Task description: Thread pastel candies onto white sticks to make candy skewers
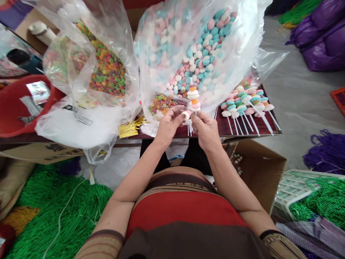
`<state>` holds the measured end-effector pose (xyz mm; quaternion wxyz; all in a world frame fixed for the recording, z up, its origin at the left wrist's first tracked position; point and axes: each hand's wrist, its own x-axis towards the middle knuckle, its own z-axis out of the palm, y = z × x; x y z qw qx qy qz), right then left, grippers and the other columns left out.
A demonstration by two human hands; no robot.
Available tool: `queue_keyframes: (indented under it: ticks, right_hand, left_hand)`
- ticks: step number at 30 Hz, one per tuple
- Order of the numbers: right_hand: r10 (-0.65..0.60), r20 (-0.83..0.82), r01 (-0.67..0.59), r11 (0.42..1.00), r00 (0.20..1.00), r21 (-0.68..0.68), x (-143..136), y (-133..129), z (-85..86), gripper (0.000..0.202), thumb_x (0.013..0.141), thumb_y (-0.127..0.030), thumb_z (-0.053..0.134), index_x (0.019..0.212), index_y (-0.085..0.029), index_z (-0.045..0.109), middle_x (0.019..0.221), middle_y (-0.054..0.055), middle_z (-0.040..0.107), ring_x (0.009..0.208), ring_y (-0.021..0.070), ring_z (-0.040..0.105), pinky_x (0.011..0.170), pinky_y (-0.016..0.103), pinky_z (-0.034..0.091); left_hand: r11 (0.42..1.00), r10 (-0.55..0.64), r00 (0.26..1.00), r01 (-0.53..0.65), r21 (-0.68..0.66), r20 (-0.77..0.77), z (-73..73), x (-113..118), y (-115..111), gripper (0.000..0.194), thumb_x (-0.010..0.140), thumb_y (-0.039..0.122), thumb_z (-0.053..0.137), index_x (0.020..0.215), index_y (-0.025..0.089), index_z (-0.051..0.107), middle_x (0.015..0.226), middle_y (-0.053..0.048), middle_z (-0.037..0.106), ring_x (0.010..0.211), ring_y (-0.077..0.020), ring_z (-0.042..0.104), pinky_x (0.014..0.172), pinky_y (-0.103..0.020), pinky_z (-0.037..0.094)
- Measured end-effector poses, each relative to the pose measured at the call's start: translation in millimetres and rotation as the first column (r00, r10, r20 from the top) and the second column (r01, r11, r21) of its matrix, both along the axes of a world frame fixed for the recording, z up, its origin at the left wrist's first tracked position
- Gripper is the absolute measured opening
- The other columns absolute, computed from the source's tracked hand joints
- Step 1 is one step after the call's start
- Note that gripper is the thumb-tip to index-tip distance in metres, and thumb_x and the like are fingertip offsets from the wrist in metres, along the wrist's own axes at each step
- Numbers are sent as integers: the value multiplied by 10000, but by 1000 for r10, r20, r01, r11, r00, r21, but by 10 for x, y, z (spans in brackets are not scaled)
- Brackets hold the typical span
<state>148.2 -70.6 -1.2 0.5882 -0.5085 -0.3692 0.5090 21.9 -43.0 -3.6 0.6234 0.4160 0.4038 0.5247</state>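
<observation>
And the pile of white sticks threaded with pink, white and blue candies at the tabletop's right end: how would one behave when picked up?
One from the pile would likely feel end-heavy, since candies bunch at one end. Its thin shaft may flex. Candies overlap between neighbours, so others might drag along.

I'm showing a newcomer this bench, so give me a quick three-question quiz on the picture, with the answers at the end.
1. Multiple choice: what is the left hand holding?
A. a purple bag
B. a loose pink and white candy
C. a red bowl

2. True or false: the right hand pinches the stick below the threaded candies.

3. Short answer: what colour are the shiny strips near the front edge of the table?

Key: 1. B. 2. True. 3. Gold-yellow.
</observation>
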Motion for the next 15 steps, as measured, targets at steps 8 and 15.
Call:
queue_keyframes:
  ticks: [8, 15]
  right_hand:
    - [49, 24, -49, 999, 998, -14, -9, -45, 61, 307, 786, -468, 807, 963, -217, 796, 787, 10, 649, 719, 152, 568, 544, 255, 410]
    - [-7, 66, 6, 1000, 998, 24, 19, -19, -47, 344, 783, -437, 822, 1056, -229, 791, 907, 14, 723, 779, 149, 606, 672, 272, 487]
  left_hand:
    - [990, -64, 991, 79, -121, 121, 64, -13, 5, 379, 689, 437, 946, 898, 214, 721, 827, 31, 707, 635, -58, 563, 584, -211, 446]
    - [975, -155, 986, 162, -152, 62, 27, -66, 6, 455, 609, 509, 965, 857, 191, 756, 775, 19, 729, 615, -65, 577, 571, -203, 466]
